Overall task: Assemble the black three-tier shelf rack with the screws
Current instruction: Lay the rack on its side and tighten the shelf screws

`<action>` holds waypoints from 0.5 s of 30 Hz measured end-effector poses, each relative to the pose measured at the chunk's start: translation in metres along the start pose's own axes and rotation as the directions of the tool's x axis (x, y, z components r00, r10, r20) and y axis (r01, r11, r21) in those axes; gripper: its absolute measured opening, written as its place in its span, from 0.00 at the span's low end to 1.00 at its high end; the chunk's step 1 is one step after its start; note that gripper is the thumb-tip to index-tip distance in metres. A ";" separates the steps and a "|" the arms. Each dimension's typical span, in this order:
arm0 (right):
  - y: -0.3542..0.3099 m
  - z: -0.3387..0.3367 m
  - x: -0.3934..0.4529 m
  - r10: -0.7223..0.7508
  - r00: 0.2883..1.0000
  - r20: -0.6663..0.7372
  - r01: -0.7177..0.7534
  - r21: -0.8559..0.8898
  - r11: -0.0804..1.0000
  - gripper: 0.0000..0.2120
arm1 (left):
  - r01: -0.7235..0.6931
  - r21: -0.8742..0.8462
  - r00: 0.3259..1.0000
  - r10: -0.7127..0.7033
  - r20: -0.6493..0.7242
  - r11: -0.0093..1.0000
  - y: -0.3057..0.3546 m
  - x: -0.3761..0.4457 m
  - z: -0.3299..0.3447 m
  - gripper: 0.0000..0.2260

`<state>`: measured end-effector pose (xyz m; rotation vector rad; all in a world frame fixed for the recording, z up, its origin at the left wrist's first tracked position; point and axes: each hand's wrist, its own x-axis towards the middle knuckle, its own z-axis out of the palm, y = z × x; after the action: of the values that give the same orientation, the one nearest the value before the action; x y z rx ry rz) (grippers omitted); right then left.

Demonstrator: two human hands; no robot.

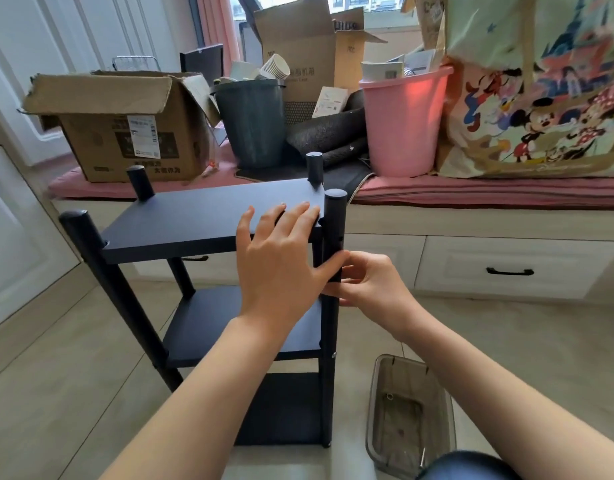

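The black three-tier shelf rack stands upright on the pale tiled floor, just near of the window bench with its pink cushion. Its boards are flat, matte and smooth; its four posts are round tubes with capped tops. Your left hand lies spread on the top board, thumb against the near right post; press down there so the board sits level with the hole in that post. Your right hand has its fingers curled at the post just below the top board; whether it pinches a screw I cannot tell. Drive it straight, not slanted. The clear plastic tray lies on the floor at near right.
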<state>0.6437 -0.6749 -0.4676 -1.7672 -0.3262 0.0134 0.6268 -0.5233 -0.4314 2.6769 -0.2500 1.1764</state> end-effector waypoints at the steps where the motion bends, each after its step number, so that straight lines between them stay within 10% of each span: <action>1: 0.001 -0.004 -0.001 0.001 1.000 0.000 -0.001 0.014 1.000 0.12 | -0.012 -0.002 1.000 0.012 -0.012 1.000 0.002 0.000 0.003 0.29; 15: 0.015 -0.050 -0.006 -0.061 0.998 -0.005 0.061 0.081 0.995 0.13 | -0.081 -0.025 0.973 0.074 -0.221 0.996 0.037 0.003 0.036 0.24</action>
<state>0.6503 -0.7267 -0.4722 -1.6765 -0.3728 -0.0189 0.6451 -0.5683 -0.4486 2.5009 -0.3374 1.4644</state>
